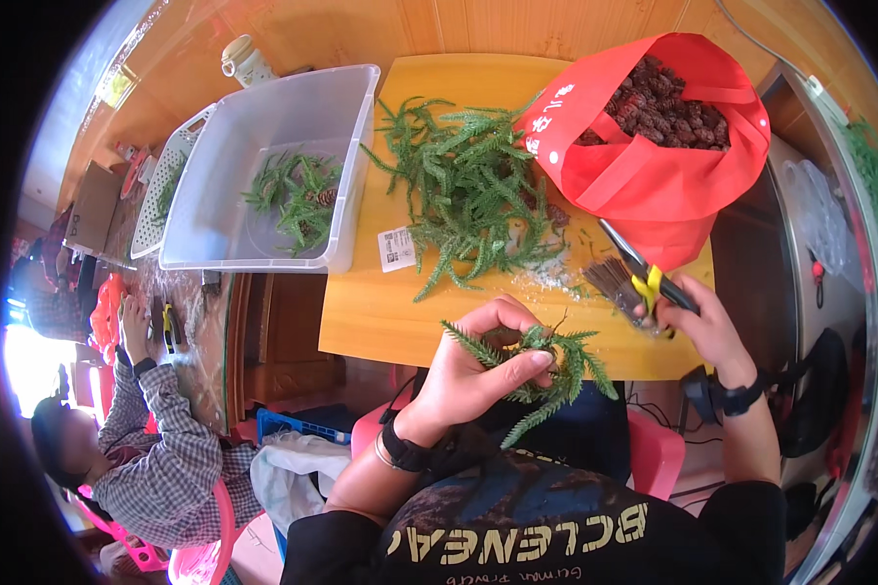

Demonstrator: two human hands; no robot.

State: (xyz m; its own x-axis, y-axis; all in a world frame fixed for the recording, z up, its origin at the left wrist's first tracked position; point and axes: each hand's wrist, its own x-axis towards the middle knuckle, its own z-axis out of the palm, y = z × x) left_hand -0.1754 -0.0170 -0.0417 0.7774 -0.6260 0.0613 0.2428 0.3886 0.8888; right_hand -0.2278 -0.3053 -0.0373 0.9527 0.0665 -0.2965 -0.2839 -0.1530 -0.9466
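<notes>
Now the left hand (478,366) pinches a green sprig (546,366) near the surface (380,312) edge, stem turned toward the right hand (702,327), which grips shears (644,268) closed-fisted, so the blades can reach it.

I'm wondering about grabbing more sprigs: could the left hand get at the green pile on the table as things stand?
Probably not right away: the left hand is already shut on a green sprig. The pile itself lies uncovered on the table, nothing between.

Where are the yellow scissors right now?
In the head view, the yellow-handled scissors are in the person's right hand, over the wooden table's right edge, just below the red bag.
</notes>
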